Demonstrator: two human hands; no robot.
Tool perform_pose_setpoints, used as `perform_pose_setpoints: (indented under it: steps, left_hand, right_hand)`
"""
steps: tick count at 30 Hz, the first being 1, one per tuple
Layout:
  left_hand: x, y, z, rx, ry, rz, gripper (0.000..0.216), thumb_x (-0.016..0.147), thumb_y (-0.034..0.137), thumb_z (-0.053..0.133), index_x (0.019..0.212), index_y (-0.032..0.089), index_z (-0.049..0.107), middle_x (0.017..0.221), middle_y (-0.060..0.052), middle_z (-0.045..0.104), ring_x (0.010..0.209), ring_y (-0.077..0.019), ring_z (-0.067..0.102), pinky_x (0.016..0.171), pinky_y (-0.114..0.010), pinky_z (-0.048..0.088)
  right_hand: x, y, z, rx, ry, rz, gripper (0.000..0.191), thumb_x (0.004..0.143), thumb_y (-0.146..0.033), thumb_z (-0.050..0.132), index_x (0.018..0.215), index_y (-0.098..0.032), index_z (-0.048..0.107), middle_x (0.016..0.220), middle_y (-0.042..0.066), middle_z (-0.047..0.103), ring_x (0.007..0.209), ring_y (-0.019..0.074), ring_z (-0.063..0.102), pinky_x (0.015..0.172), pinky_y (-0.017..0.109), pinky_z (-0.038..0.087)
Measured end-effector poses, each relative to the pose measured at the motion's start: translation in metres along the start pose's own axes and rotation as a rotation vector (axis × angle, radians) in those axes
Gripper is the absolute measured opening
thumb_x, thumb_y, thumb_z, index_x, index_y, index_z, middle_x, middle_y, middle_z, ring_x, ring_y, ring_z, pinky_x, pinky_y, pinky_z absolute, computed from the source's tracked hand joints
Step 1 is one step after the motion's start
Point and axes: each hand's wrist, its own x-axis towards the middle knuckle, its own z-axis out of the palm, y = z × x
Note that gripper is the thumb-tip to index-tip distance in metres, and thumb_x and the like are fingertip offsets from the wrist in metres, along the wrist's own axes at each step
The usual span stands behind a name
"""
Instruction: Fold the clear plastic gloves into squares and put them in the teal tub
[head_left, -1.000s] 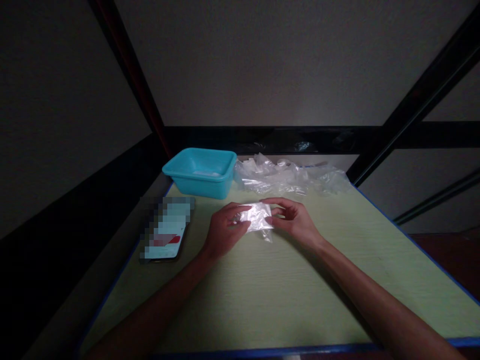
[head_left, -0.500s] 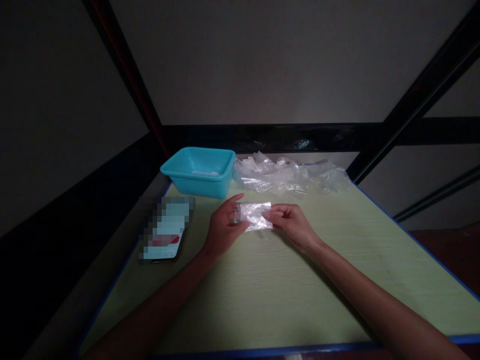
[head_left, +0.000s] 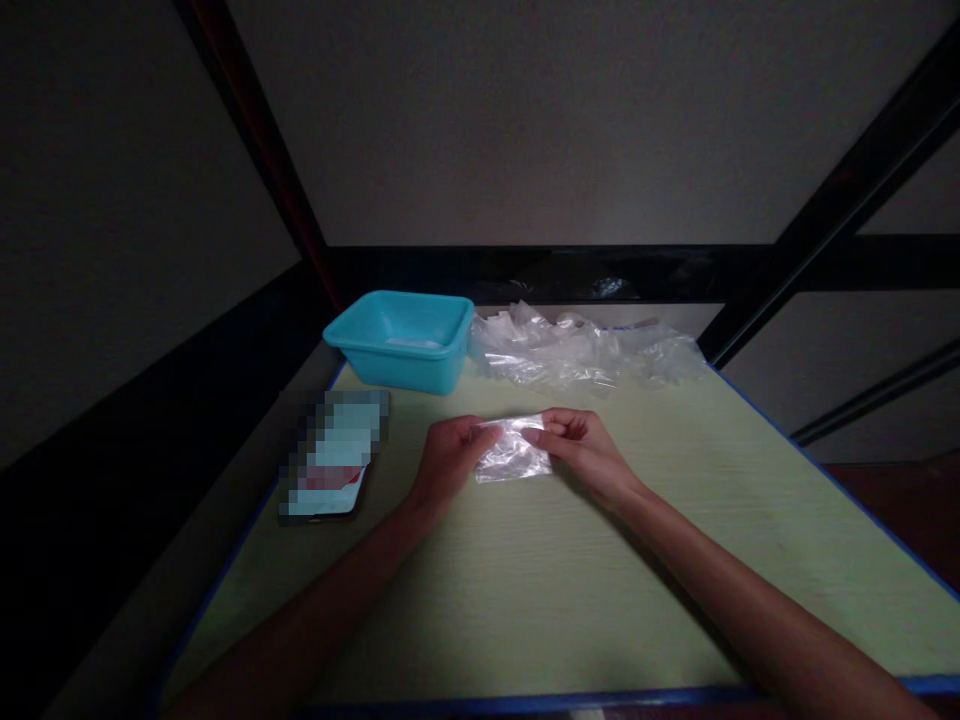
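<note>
Both hands engaged on one item. Left forearm rises from the lower left corner, angled inward; left hand (head_left: 444, 462) pinches the near-left part of a shiny, crinkled plastic packet (head_left: 514, 462), thumb laid across its upper face, fingers curled behind and partly hidden. Packet sits centrally over the counter (head_left: 525, 600), spanning the gap between the two hands; whether its underside touches the surface cannot be told. Right hand (head_left: 592, 455) grasps the packet's right side, thumb pointing left on the face, fingers bent behind the edge; right forearm slants in from the lower right, wrist nearly straight. Thumb tips are close, not touching.

Surroundings, left to right: phone (head_left: 337, 450) lying face up, screen lit, partly pixelated; turquoise basin (head_left: 405, 370) at the far left, with something whitish inside, unidentified; heap of clear plastic bags (head_left: 547, 350) just beside it, spreading right along the far edge.
</note>
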Motion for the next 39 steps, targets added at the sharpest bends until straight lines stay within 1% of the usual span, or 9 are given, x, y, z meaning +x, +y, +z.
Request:
perform_pose_setpoints:
  steps: [4,10,16,19,22,25,28,32,39]
  left_hand:
    - [-0.004,0.002,0.003,-0.004,-0.065,0.008,0.025,0.060,0.036,0.065,0.058,0.012,0.060,0.051,0.002,0.055,0.049,-0.0093,0.047,0.047,-0.020,0.034]
    - [-0.005,0.002,0.005,-0.081,-0.152,-0.058,0.023,0.058,0.031,0.069,0.065,0.010,0.065,0.058,-0.001,0.064,0.054,-0.0123,0.056,0.052,-0.021,0.040]
    - [-0.004,-0.001,0.008,-0.106,-0.184,-0.137,0.025,0.049,0.027,0.074,0.066,0.010,0.067,0.062,-0.004,0.067,0.055,-0.0156,0.061,0.054,-0.024,0.046]
    - [-0.002,0.000,0.008,-0.128,-0.160,-0.168,0.024,0.046,0.026,0.075,0.062,0.010,0.066,0.058,-0.003,0.067,0.049,-0.0144,0.061,0.050,-0.023,0.046]
    - [-0.001,0.001,0.005,-0.139,-0.104,-0.167,0.024,0.048,0.026,0.074,0.065,0.010,0.067,0.057,-0.003,0.067,0.050,-0.0137,0.062,0.049,-0.021,0.046]
    - [0.001,-0.002,0.001,-0.169,-0.073,-0.154,0.026,0.050,0.027,0.074,0.069,0.011,0.068,0.062,-0.003,0.069,0.054,-0.0138,0.063,0.053,-0.022,0.049]
    - [0.003,-0.005,-0.001,-0.197,-0.078,-0.140,0.027,0.051,0.029,0.075,0.071,0.012,0.069,0.067,-0.003,0.070,0.059,-0.0145,0.064,0.058,-0.024,0.052]
    - [0.004,-0.005,-0.001,-0.210,-0.083,-0.149,0.026,0.051,0.028,0.075,0.069,0.012,0.069,0.067,-0.003,0.070,0.059,-0.0142,0.064,0.059,-0.024,0.052]
    - [0.002,-0.003,0.000,-0.195,-0.088,-0.144,0.026,0.051,0.028,0.075,0.070,0.012,0.069,0.065,-0.003,0.070,0.055,-0.0138,0.064,0.055,-0.023,0.051]
  right_hand:
    - [0.000,0.000,0.001,-0.051,0.041,-0.042,0.032,0.054,-0.042,0.074,0.057,-0.014,0.060,0.045,-0.005,0.049,0.041,0.0057,0.037,0.042,0.021,0.024]
    - [-0.001,-0.001,-0.001,-0.089,0.059,-0.100,0.035,0.057,-0.046,0.070,0.056,-0.013,0.058,0.043,-0.005,0.046,0.040,0.0052,0.034,0.040,0.021,0.024]
    - [0.003,0.000,-0.008,-0.094,0.101,-0.135,0.033,0.059,-0.043,0.070,0.059,-0.012,0.059,0.048,-0.002,0.052,0.042,0.0071,0.040,0.041,0.022,0.028]
    - [0.004,0.002,-0.011,-0.072,0.043,-0.155,0.034,0.064,-0.038,0.069,0.084,-0.012,0.062,0.051,-0.003,0.055,0.044,0.0084,0.044,0.043,0.021,0.031]
    - [0.004,0.003,-0.013,-0.057,-0.086,-0.172,0.060,0.067,-0.029,0.068,0.122,-0.013,0.048,0.058,-0.003,0.060,0.049,0.0091,0.047,0.047,0.021,0.034]
    - [0.003,0.004,-0.015,-0.071,-0.177,-0.179,0.069,0.069,-0.024,0.067,0.133,-0.016,0.041,0.066,-0.001,0.062,0.054,0.0094,0.050,0.051,0.022,0.037]
    - [0.003,0.006,-0.016,-0.103,-0.184,-0.188,0.059,0.071,-0.026,0.066,0.127,-0.018,0.050,0.073,0.001,0.064,0.059,0.0102,0.051,0.054,0.024,0.039]
    - [0.005,0.008,-0.019,-0.154,-0.168,-0.178,0.038,0.070,-0.029,0.067,0.105,-0.016,0.068,0.070,0.001,0.063,0.055,0.0085,0.048,0.050,0.023,0.036]
    - [0.006,0.006,-0.019,-0.136,-0.176,-0.180,0.037,0.065,-0.023,0.069,0.101,-0.016,0.069,0.059,-0.003,0.056,0.050,0.0066,0.042,0.048,0.022,0.035]
